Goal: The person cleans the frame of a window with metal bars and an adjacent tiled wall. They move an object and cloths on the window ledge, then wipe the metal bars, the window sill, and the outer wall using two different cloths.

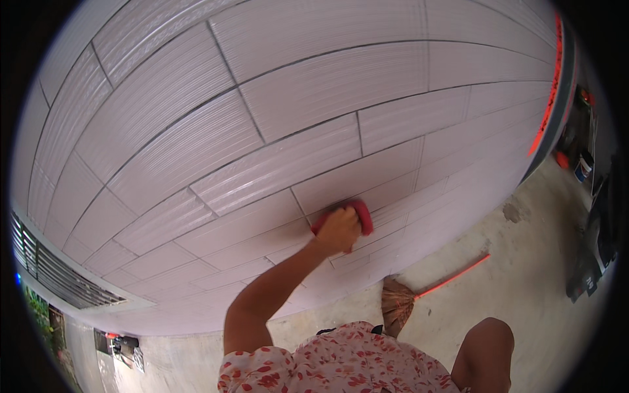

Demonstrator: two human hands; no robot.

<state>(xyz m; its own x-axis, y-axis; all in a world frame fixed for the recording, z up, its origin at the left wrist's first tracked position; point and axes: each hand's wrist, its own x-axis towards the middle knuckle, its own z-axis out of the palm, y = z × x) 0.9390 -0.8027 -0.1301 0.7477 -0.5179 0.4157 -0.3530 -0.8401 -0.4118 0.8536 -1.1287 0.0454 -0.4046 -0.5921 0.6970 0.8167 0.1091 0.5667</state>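
My left hand is closed round a dark red pad, which may be a sponge or folded cloth; its exact kind is partly hidden by my fingers. I press it against the pale pinkish tiled wall, a little right of the middle of the view. Grey grout lines run between the large ribbed tiles. A bent bare limb shows at the lower right, and no right hand is visible.
A broom with a red-orange handle lies on the concrete floor. A slatted vent sits low on the left. Red trim edges the wall at right, with dark items beyond. More objects stand at the lower left.
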